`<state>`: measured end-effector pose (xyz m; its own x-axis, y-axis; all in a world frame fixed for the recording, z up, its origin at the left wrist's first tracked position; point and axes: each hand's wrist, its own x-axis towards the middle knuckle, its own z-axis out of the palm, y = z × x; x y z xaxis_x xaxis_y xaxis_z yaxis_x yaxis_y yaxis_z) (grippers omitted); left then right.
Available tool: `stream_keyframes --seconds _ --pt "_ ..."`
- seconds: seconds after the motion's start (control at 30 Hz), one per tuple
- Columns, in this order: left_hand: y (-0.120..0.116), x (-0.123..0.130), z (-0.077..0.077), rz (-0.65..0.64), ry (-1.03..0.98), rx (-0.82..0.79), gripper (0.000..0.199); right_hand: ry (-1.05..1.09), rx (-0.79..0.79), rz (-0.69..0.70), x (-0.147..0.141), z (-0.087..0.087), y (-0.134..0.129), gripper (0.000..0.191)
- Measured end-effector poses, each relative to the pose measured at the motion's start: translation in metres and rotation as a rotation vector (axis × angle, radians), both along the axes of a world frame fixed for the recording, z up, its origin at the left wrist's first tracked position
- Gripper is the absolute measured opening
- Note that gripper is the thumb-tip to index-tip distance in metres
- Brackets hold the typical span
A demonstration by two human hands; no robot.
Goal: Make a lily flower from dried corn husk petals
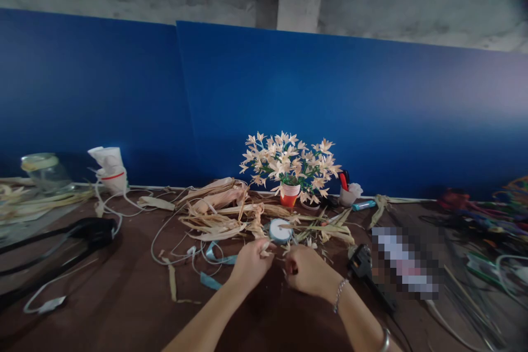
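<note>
My left hand (252, 262) is closed in a pinch on a small pale piece of husk (266, 248) near the middle of the table. Just to its right, my right hand (308, 270) has its fingers curled together; what they hold, if anything, is too small to make out. Right behind both hands lies a round blue-and-white roll (281, 230). Beyond it spreads a pile of dry corn husks (218, 209). A small orange-and-white pot (290, 196) stands at the back, full of pale star-shaped husk flowers (284, 162) on green stems.
Blue strips (210, 280) and loose white cable lie left of my hands. A black plug-like object (363, 264) sits to the right, by a blurred-out patch. Black straps (88, 234), a glass jar (45, 173), a white cup (348, 196) and a blue panel (330, 93) surround the workplace.
</note>
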<state>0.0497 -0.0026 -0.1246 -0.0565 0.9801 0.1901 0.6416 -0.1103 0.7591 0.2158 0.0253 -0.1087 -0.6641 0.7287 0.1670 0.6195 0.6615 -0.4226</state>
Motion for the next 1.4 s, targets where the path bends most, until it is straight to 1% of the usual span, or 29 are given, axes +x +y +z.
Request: stream_keyframes --seconds 0.07,0.1,0.17,0.23,0.4,0.53,0.6,0.67,0.77,0.87,0.97,1.03,1.13,1.23,1.4 --pt "-0.001 0.002 0.0 -0.157 -0.103 0.01 0.029 0.096 -0.052 0.013 -0.001 0.0 0.004 0.012" --pt "-0.002 0.003 0.001 -0.217 -0.133 0.013 0.031 0.136 -0.068 0.014 -0.001 0.001 0.006 0.012" --pt "-0.003 0.004 0.002 -0.286 -0.155 0.013 0.033 0.187 -0.087 0.02 -0.002 0.002 0.007 0.01" --pt "-0.004 0.004 0.003 -0.3 -0.158 -0.001 0.031 0.21 -0.11 0.027 -0.003 0.003 0.008 0.008" --pt "-0.002 0.004 0.005 -0.227 -0.186 0.037 0.018 0.277 -0.157 -0.028 -0.004 0.003 0.009 0.011" --pt "0.001 0.004 0.001 -0.142 -0.176 0.068 0.014 0.343 -0.193 -0.06 -0.007 0.003 0.01 0.012" --pt "0.002 0.004 -0.002 -0.106 -0.153 0.087 0.014 0.332 -0.159 -0.074 -0.008 0.003 0.009 0.012" --pt "0.002 0.003 -0.003 -0.081 -0.124 0.092 0.015 0.314 -0.085 -0.086 -0.009 0.002 0.009 0.012" --pt "0.002 0.002 -0.001 -0.085 -0.108 0.087 0.017 0.301 -0.014 -0.066 -0.01 0.0 0.009 0.013" --pt "0.001 0.002 0.002 -0.119 -0.095 0.091 0.018 0.309 -0.032 -0.032 -0.008 -0.002 0.01 0.011" --pt "-0.001 0.002 0.002 -0.123 -0.017 0.078 0.019 0.295 -0.033 -0.031 -0.008 -0.004 0.01 0.011" --pt "-0.002 0.003 0.002 -0.096 0.05 0.084 0.018 0.278 0.009 -0.058 -0.01 -0.005 0.009 0.01" --pt "-0.004 0.008 -0.001 -0.003 0.107 0.107 0.015 0.262 0.12 -0.144 -0.016 -0.007 0.005 0.009" --pt "-0.005 0.014 -0.005 0.087 0.092 0.124 0.015 0.263 0.228 -0.231 -0.024 -0.01 0.001 0.009" --pt "-0.002 0.016 -0.01 0.18 0.044 0.176 0.017 0.244 0.343 -0.351 -0.026 -0.011 -0.001 0.01"
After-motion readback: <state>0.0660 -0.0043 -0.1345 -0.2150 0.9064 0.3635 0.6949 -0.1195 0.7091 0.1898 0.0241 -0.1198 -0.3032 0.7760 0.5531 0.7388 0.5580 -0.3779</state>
